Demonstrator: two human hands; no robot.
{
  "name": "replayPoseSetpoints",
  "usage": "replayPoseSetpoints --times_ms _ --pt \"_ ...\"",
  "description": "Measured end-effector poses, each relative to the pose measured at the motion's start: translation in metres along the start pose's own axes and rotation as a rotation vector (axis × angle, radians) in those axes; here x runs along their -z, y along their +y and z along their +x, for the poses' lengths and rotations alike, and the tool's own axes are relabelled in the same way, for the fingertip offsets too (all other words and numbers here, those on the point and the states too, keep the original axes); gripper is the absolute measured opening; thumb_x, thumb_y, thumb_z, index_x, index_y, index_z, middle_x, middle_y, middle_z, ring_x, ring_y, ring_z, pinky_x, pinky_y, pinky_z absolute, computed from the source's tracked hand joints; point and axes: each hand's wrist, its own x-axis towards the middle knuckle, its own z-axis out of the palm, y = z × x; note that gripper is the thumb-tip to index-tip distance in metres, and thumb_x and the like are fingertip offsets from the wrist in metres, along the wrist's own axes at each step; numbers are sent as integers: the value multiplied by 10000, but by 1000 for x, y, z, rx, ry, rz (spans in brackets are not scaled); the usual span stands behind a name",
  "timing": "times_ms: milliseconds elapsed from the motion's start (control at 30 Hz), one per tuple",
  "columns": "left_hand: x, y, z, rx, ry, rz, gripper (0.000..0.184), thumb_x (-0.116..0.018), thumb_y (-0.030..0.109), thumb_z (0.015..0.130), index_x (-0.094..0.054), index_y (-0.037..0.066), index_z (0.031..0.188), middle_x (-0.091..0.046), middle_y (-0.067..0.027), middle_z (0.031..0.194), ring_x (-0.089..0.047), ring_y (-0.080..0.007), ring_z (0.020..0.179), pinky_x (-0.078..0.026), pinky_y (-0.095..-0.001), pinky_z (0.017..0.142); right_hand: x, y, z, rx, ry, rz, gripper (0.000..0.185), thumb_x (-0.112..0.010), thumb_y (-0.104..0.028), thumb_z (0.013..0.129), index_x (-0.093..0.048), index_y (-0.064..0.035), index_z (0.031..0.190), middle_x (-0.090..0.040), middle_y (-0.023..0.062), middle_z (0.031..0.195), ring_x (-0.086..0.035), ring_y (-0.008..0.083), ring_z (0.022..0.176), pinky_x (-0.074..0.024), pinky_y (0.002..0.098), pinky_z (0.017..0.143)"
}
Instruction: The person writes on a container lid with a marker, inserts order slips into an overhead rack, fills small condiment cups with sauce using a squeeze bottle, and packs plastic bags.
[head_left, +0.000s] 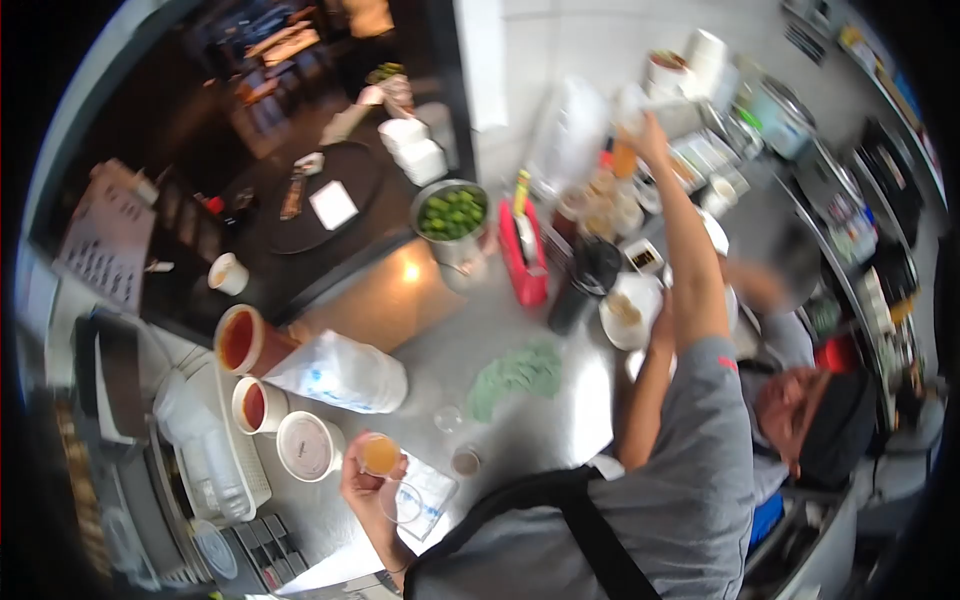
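My left hand (362, 490) grips a small clear plastic cup (380, 455) of orange sauce. A clear round lid (401, 502) is just below it; I cannot tell whether my fingers touch it. My right arm stretches far across the counter, and my right hand (648, 135) is wrapped round a bottle with orange liquid (625, 158), slightly blurred. Sauce containers (600, 215) are grouped below that bottle. Near my left hand are a lidded white tub (309, 446), a small cup (466, 460) and another clear piece (448, 418).
A co-worker in a black cap (838, 430) stands close at the right, one arm reaching past mine toward white bowls (630, 315). A green cloth (515, 378), red tape dispenser (523, 255), metal pot of greens (450, 212) and red sauce tubs (240, 340) occupy the steel counter.
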Motion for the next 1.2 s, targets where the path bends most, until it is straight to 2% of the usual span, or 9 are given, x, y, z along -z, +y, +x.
replayPoseSetpoints --times_ms 133,233,300,367,700,800,867,967,1200 --pt "-5 -4 4 34 -48 -59 546 -699 -124 702 -486 -14 1193 -609 -69 1013 -618 -140 907 -524 -262 803 -25 23 4 -67 -273 -47 829 -815 -356 549 -470 7 1210 -623 231 1038 -598 367 991 -476 429 850" --pt "-11 0 3 46 -74 -61 553 -709 -110 703 -486 -6 1199 -613 -68 1020 -623 -137 899 -522 -259 801 -55 59 2 107 -304 -220 534 -818 -300 523 -594 46 862 -648 205 752 -648 328 689 -513 400 647" --pt "-11 -2 3 34 -62 -70 551 -707 -99 714 -486 3 1209 -617 -66 1027 -626 -134 897 -520 -255 802 -53 55 0 -68 -554 -100 502 -830 -317 506 -612 38 786 -652 226 885 -647 352 813 -512 434 659" --pt "-10 -3 2 71 -116 -43 552 -708 -88 722 -484 8 1218 -617 -67 1042 -623 -125 904 -518 -245 795 -37 50 -11 -298 -550 118 443 -825 -304 527 -609 55 671 -656 195 791 -649 273 618 -485 401 461" --pt "2 -10 -5 1 -194 -28 586 -727 -46 720 -492 21 1253 -580 -49 1090 -622 -124 908 -513 -226 789 -54 68 10 -409 -748 -61 610 -838 -169 572 -552 177 985 -642 218 779 -657 284 688 -545 393 507" --pt "7 -7 -8 -27 -279 -27 652 -731 -41 718 -451 27 1302 -561 -60 1133 -617 -131 937 -509 -218 774 -74 65 62 441 -944 -841 557 -698 -293 735 -550 143 1047 -624 269 1019 -643 341 913 -505 435 781" --pt "11 -2 -9 5 -328 -9 776 -728 -42 719 -339 52 1384 -558 -76 1147 -615 -146 958 -505 -231 767 -26 2 51 421 118 -60 378 -628 -264 814 -630 59 1010 -650 215 983 -636 319 896 -478 429 804" --pt "13 -1 -10 10 -340 -72 941 -720 -47 721 -150 102 1454 -577 -103 1124 -616 -166 962 -499 -253 775 102 -177 -17 299 -578 611 291 -605 -211 852 -640 44 987 -652 130 929 -613 172 838 -472 279 767" --pt "22 6 -13 64 -455 -110 1125 -724 -39 712 93 175 1456 -589 -154 1101 -620 -197 964 -499 -284 772 168 -365 -264 1046 -1275 749 446 -756 -200 724 -611 -54 1120 -589 90 1028 -599 179 751 -482 295 661"
